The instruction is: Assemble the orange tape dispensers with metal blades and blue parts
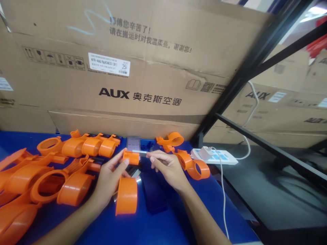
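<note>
"What is the grip check showing?"
"The left hand (110,175) is grasping an orange tape dispenser (126,195) above the blue table (153,231). The right hand (168,166) is pinching a toothed strip (139,152) at its upper end."
"Surroundings?"
"Similar orange dispensers (76,190) are lying on both sides."

A big brown AUX carton (153,73) bearing a white label (109,64) stands behind the blue counter (112,228). To the right, a white power strip (231,158) holds a plugged-in adapter (205,153), near a black metal frame (242,69); another carton (288,117) stands beyond.
</note>
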Demonstrator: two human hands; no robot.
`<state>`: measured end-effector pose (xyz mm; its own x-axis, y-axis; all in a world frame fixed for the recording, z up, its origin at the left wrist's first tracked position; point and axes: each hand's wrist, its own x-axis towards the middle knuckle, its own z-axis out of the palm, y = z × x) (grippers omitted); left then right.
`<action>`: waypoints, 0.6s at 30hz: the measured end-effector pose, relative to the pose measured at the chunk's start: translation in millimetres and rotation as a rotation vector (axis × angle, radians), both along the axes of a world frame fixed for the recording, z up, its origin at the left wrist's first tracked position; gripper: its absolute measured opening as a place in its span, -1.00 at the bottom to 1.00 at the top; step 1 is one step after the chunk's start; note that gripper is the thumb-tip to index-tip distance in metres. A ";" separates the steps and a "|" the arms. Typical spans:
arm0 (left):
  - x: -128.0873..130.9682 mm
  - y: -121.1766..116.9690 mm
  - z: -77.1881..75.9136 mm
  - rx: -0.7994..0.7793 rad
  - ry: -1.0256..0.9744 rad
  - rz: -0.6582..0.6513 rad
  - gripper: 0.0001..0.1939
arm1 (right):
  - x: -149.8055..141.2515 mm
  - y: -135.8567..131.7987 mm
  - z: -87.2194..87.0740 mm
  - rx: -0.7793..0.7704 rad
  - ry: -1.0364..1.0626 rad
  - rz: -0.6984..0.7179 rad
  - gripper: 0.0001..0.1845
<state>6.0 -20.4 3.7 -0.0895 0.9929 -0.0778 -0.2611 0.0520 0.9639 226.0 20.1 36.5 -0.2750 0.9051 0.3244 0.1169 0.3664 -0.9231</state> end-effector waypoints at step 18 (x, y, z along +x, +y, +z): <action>1.2 -0.3 -2.9 -0.003 0.118 -0.097 -0.11 | -6.6 -8.4 3.5 0.073 -0.036 0.099 -0.72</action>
<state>7.2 -20.7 0.9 -0.0020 0.9971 -0.0759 -0.1396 0.0749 0.9874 219.4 11.7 40.0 -0.3744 0.8474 0.3765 0.1098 0.4437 -0.8894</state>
